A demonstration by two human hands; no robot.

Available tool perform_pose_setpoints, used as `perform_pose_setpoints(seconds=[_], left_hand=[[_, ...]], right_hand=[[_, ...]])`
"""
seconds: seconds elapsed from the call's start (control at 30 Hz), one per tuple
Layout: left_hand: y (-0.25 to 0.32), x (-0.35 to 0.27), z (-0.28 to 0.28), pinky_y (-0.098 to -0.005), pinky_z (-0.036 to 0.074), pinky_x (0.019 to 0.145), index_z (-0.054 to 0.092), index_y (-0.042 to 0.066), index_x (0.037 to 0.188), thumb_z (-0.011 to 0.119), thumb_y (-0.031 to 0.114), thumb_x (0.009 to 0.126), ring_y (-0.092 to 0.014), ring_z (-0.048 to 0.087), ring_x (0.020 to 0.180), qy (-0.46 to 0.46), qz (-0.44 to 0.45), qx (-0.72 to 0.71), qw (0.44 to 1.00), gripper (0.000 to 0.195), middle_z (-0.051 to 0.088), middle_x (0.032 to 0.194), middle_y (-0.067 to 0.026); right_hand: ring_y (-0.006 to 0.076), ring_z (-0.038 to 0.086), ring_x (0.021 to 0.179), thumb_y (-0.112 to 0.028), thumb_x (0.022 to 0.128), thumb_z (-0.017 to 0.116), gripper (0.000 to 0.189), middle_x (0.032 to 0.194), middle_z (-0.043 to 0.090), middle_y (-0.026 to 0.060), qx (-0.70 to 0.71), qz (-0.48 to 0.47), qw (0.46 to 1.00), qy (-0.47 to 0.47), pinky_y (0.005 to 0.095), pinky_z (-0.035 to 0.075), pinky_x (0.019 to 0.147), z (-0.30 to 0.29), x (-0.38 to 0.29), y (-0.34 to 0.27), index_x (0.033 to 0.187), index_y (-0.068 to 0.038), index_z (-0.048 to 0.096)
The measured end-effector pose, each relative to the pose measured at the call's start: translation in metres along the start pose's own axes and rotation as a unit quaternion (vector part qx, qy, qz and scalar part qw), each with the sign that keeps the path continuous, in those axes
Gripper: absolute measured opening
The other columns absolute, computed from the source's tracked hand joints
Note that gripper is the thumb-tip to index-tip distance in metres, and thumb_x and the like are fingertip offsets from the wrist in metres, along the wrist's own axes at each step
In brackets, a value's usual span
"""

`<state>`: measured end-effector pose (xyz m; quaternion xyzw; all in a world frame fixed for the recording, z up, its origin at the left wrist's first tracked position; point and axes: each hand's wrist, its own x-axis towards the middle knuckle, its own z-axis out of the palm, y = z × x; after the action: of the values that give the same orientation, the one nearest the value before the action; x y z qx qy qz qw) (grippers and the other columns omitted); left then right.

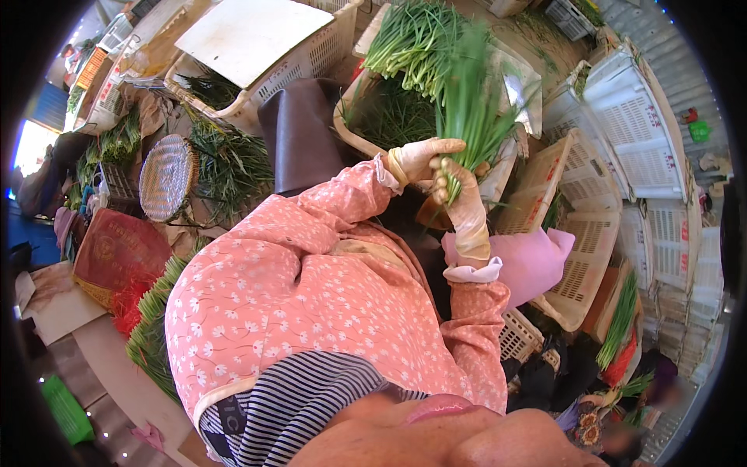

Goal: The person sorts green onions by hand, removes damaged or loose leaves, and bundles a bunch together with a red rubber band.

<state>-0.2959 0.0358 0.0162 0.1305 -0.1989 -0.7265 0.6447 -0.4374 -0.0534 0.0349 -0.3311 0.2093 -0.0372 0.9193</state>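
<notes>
Both my hands wear pale, stained gloves and grip one bunch of long green chives (474, 111). My left hand (421, 160) holds it from the left, its thumb laid across the stems. My right hand (458, 184) wraps its fingers around the stems lower down, near the cut ends. The leaves fan upward and look blurred. Just past my hands is a pale plastic crate (355, 129) with loose green leaves (394, 114) inside. A pile of chives (417, 49) lies across its far side, stem ends towards me.
Stacked white plastic crates (636, 134) line the right side. A white board (254, 38) covers part of another crate (297, 61). To the left are a round woven basket (167, 178), loose greens (227, 163) and a red sack (122, 248). Other people (618, 432) are at lower right.
</notes>
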Motion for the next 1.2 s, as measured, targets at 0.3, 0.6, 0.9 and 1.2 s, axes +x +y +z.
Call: perform_pose_setpoints(seconds=[0.3, 0.6, 0.9, 1.2], left_hand=[[0.032, -0.018, 0.053, -0.0502, 0.041, 0.113, 0.034, 0.002, 0.151, 0.063, 0.034, 0.093, -0.039, 0.050, 0.132, -0.063, 0.294, -0.001, 0.954, 0.072, 0.043, 0.149, -0.0253], [0.022, -0.019, 0.010, -0.0400, 0.052, 0.095, 0.053, 0.002, 0.134, 0.065, 0.045, 0.095, -0.025, 0.063, 0.105, 0.149, 0.316, 0.138, 0.927, 0.059, 0.064, 0.122, -0.0124], [0.045, -0.029, 0.033, -0.0528, 0.046, 0.107, 0.043, 0.000, 0.145, 0.058, 0.013, 0.086, -0.040, 0.054, 0.127, 0.058, 0.256, 0.021, 0.965, 0.062, 0.053, 0.142, -0.0180], [0.049, -0.034, 0.035, -0.0579, 0.047, 0.105, 0.036, 0.004, 0.152, 0.062, 0.021, 0.082, -0.054, 0.026, 0.144, -0.101, 0.234, -0.099, 0.962, 0.077, 0.035, 0.157, -0.0161]], right_hand=[[0.0077, 0.054, 0.054, -0.021, 0.086, 0.077, 0.044, 0.085, 0.069, 0.0083, -0.206, 0.071, 0.974, -0.065, 0.0201, 0.041, 0.041, 0.035, -0.008, 0.003, 0.117, 0.006, 0.062], [0.0082, 0.049, 0.044, -0.038, 0.081, 0.084, 0.043, 0.064, 0.058, 0.0005, -0.354, -0.091, 0.918, 0.153, 0.0226, 0.040, 0.040, 0.028, 0.014, 0.029, 0.099, -0.006, 0.063], [0.0128, 0.060, 0.058, -0.074, 0.086, 0.058, 0.075, 0.074, 0.065, 0.0073, -0.287, -0.082, 0.954, 0.019, 0.0261, 0.047, 0.049, 0.027, 0.001, 0.021, 0.102, 0.000, 0.062], [0.0211, 0.069, 0.075, -0.069, 0.088, 0.057, 0.080, 0.091, 0.071, 0.0123, -0.315, -0.133, 0.940, 0.015, 0.0328, 0.057, 0.066, 0.045, 0.010, 0.016, 0.117, 0.005, 0.063]])
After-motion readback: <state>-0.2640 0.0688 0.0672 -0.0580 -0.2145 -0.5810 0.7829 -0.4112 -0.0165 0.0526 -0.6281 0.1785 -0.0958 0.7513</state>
